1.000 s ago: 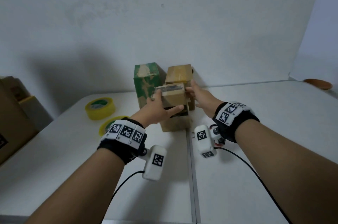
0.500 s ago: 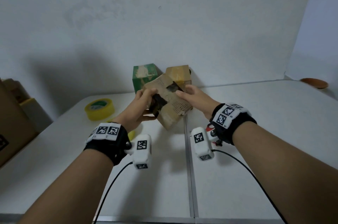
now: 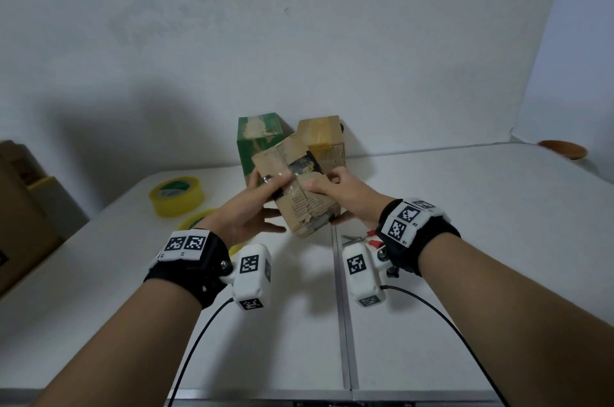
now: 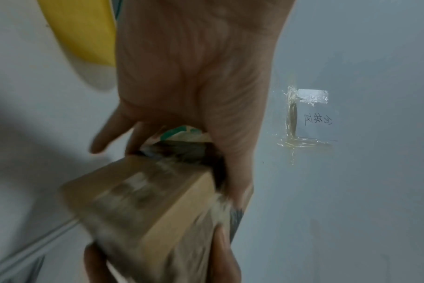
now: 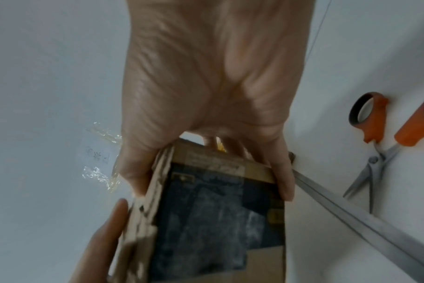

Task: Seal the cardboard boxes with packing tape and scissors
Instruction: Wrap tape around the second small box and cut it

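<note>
The person is holding a worn brown box (image 3: 295,194) tilted above the table (image 3: 465,273), between both hands, just in front of 2 other boxes standing at the far edge by the wall: a green box (image 3: 257,137) on the left and a tan box (image 3: 324,137) on the right. The held box is covering the lower parts of both.

The left hand (image 3: 249,213) is gripping the box's left side, thumb lying over the top face and fingers going underneath; in the left wrist view (image 4: 194,86) the box (image 4: 143,206) is blurred, so its print is hard to make out. The right hand (image 3: 345,197) is clasping the right side, fingers curled over the top edge; the right wrist view shows that hand (image 5: 213,86) with thumb and fingers pressing opposite edges of the box (image 5: 213,220), whose dark face is smeared.

1 yellow tape roll (image 3: 176,195) is lying to the left, well apart from the box. A 2nd roll (image 3: 196,220) nearer is mostly hidden behind the left wrist. The scissors (image 3: 360,238) are lying on the table under the right wrist, only partly showing in the head view; in the right wrist view the scissors (image 5: 380,151) are cut off at the right frame edge, orange handles and closed blades visible.

A brown dish (image 3: 563,149) is sitting at the far right.
</note>
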